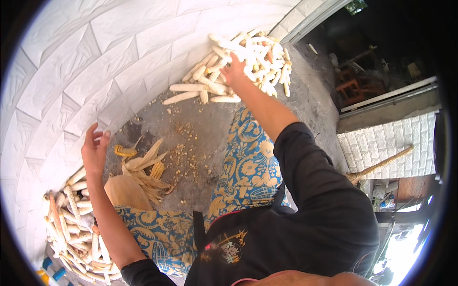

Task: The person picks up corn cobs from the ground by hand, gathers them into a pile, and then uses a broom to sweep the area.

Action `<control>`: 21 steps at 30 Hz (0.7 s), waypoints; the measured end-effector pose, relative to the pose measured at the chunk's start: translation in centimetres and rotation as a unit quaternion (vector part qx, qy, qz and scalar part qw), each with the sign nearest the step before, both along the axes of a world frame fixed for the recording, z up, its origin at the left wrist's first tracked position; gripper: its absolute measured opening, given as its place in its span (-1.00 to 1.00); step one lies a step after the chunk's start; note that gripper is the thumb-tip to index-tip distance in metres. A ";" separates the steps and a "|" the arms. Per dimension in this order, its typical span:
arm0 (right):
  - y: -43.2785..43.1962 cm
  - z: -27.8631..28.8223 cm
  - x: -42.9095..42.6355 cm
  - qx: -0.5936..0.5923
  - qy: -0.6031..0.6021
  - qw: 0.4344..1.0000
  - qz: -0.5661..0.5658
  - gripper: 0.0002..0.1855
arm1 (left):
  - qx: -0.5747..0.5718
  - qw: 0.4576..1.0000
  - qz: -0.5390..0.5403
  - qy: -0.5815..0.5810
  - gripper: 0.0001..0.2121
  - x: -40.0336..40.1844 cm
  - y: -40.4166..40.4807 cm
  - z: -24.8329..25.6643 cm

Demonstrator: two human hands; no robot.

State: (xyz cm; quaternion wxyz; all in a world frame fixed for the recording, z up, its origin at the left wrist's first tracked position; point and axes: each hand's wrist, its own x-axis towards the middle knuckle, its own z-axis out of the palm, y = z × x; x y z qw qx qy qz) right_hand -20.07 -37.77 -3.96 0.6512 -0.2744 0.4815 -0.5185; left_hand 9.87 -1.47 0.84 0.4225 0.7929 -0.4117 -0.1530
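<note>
My left hand (94, 150) is raised in front of the white wall, empty, with its fingers loosely curled and apart. Below its forearm lies a heap of pale corn cobs (77, 234), partly hidden by the arm. My right hand (236, 71) reaches over a second heap of corn cobs (264, 64) against the wall, fingers spread. Whether it touches a cob is unclear in the glare. Between the heaps, dry corn husks (146, 161) lie around a yellow ear of corn (157, 170). Another yellow ear (125, 151) rests nearer my left hand.
Loose kernels (186, 153) are scattered over the concrete floor (204, 178). A rounded tan object (127, 191) sits beside the husks. A brick-patterned white wall (118, 46) curves along the left. At right are a dark doorway (357, 53) and a straw broom (379, 164).
</note>
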 end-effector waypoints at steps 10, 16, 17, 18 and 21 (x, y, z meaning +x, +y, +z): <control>16.5 -5.9 9.0 -0.124 0.177 0.820 0.530 -0.35 | 0.032 0.991 0.013 -0.131 -0.87 4.4 2.0 -2.9; 18.4 -9.0 7.2 -0.169 0.320 0.703 0.613 -0.52 | -0.087 0.989 0.051 -0.105 -0.82 2.1 1.5 -1.3; 19.0 -9.0 7.5 -0.172 0.310 0.691 0.630 -0.52 | -0.114 0.987 0.061 -0.097 -0.78 2.0 2.1 -0.2; 19.8 -9.2 7.7 -0.178 0.305 0.682 0.640 -0.52 | -0.150 0.982 0.066 -0.090 -0.73 1.8 3.2 0.4; 22.0 -8.3 8.8 -0.184 0.316 0.654 0.663 -0.53 | -0.256 0.957 0.136 -0.003 -0.63 1.9 6.7 2.3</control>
